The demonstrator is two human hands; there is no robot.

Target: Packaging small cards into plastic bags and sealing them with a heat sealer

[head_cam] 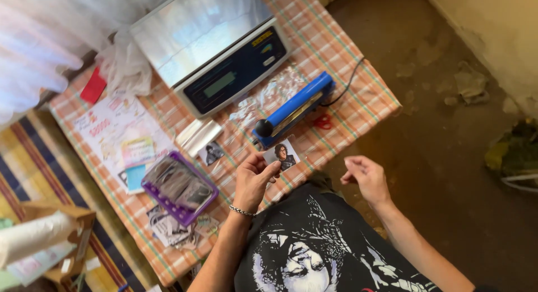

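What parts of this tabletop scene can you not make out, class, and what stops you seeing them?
- Head view: the right hand curls loosely; its palm side is turned away, so anything inside is hidden.
- The purple plastic tray holds glossy cards, too blurred to tell apart.
- The red-handled scissors lie partly under the blue bar-shaped heat sealer.
- The left hand covers a corner of the small photo card.
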